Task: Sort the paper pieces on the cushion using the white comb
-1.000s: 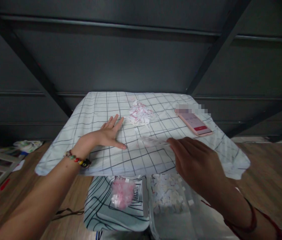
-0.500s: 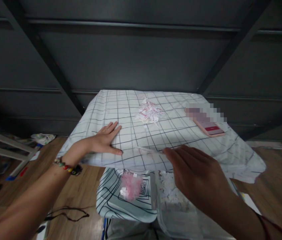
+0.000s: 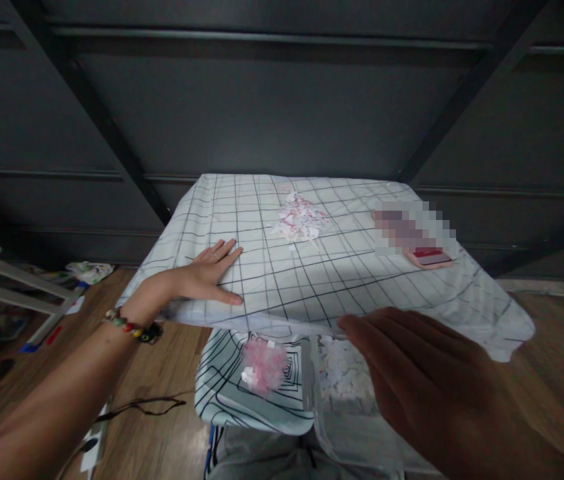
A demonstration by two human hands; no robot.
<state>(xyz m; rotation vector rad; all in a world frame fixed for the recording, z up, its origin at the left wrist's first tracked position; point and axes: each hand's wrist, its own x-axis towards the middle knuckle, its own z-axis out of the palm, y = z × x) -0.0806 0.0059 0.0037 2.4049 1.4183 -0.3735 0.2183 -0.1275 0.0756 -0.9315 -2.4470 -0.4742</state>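
My left hand lies flat on the grid-patterned white tablecloth, fingers spread. At the table's front edge, my right hand is closed, with thumb and fingers pressed together. A faint pale strip runs along the edge by its fingertips; I cannot tell whether the hand holds it or it is the cloth's border. A small heap of white and pink paper shreds sits mid-table, beyond both hands. Below the right hand, a clear plastic box holds white paper scraps, partly hidden by the hand.
A phone, partly blurred out, rests at the table's right. Below the front edge, a pink tuft lies on a patterned pale-blue cloth beside the box. A dark panelled wall stands behind. A power strip is on the floor.
My right hand has come back toward me, from over the cloth to the table's front edge. A pale blurred strip at its fingertips has moved with it. My left hand stays put.
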